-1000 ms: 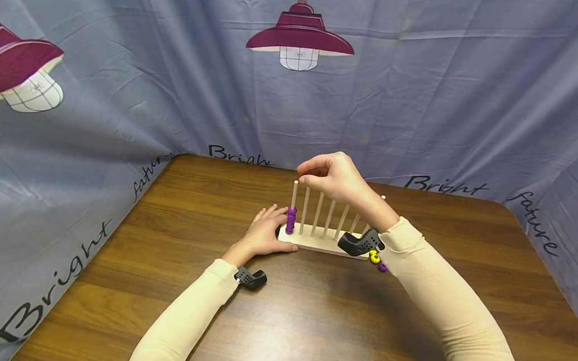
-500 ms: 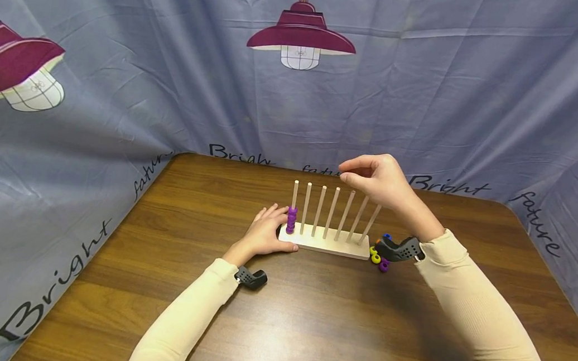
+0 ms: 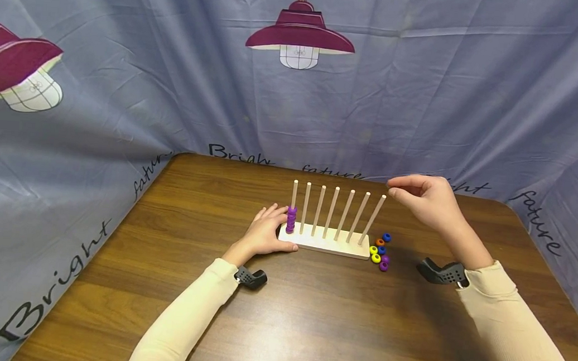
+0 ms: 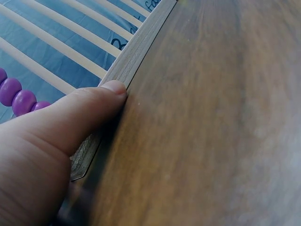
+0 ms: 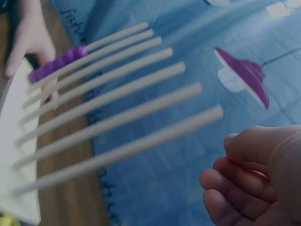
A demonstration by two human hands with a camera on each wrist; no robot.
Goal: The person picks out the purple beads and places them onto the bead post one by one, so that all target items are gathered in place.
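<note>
A pale wooden bead stand (image 3: 325, 242) with a row of upright rods stands on the table. Purple beads (image 3: 291, 220) are stacked on its leftmost rod. My left hand (image 3: 263, 233) holds the stand's left end, thumb against the front edge and fingers reaching behind; the left wrist view shows the thumb (image 4: 89, 106) on the base's side. My right hand (image 3: 430, 204) is in the air to the right of the rightmost rod, fingers loosely bent, with nothing between thumb and fingers. Loose beads (image 3: 376, 258) in yellow, purple, blue and orange lie beside the stand's right end.
The brown wooden table (image 3: 279, 314) has a grey-blue curtain (image 3: 175, 83) behind it and at both sides, printed with lamps and lettering. A black wrist camera (image 3: 251, 278) sits on the left wrist, another black camera (image 3: 441, 271) on the right.
My right hand has moved from over the leftmost rod across to the right, past the stand, and a little lower, uncovering the loose beads. The left hand and stand stay put.
</note>
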